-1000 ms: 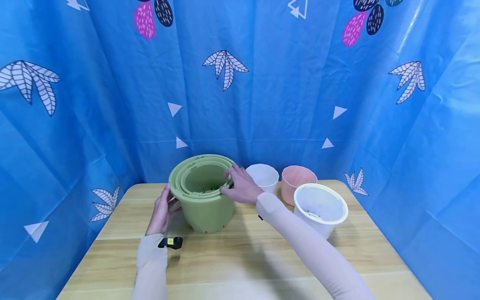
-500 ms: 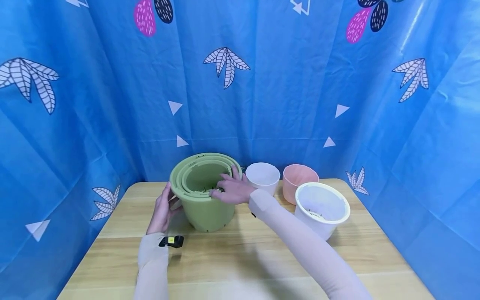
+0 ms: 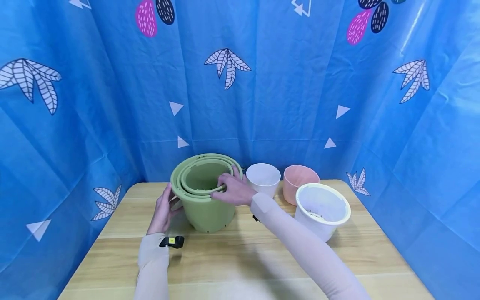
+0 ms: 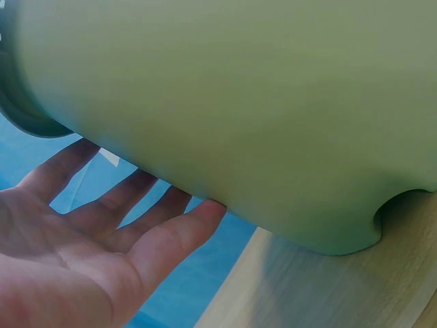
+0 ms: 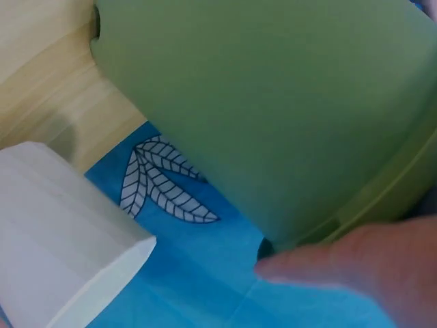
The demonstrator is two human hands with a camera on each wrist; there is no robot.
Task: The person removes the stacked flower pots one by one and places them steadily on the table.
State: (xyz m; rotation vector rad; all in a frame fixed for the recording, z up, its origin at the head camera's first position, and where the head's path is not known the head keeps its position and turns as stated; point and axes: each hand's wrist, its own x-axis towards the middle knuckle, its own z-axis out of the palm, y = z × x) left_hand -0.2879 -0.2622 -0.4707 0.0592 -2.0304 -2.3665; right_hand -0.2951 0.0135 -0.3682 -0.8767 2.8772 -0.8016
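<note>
Several green flowerpots sit nested on the table, the large outer flowerpot [image 3: 210,214] around smaller ones, with the inner flowerpot [image 3: 200,175] in the middle. My left hand [image 3: 161,210] rests against the outer pot's left side. In the left wrist view, its spread fingers [image 4: 174,236] touch the green wall from below. At the right side of the nest, my right hand [image 3: 236,189] pinches the inner pot's rim, its thumb toward the front. Only one finger [image 5: 314,263] shows clearly in the right wrist view, beside the outer pot's rim; the others are hidden.
Right of the green nest stand a small white pot [image 3: 263,177] and a pink pot [image 3: 298,181]. A larger white pot [image 3: 322,208] with bits of debris inside is nearer, beside my right forearm. A blue patterned curtain [image 3: 240,112] surrounds the wooden table [image 3: 210,262].
My right hand has shifted left along the rims; its fingers were spread half a second ago and now curl over the inner rim. The inner pot's front rim sits slightly higher. My left hand stays put.
</note>
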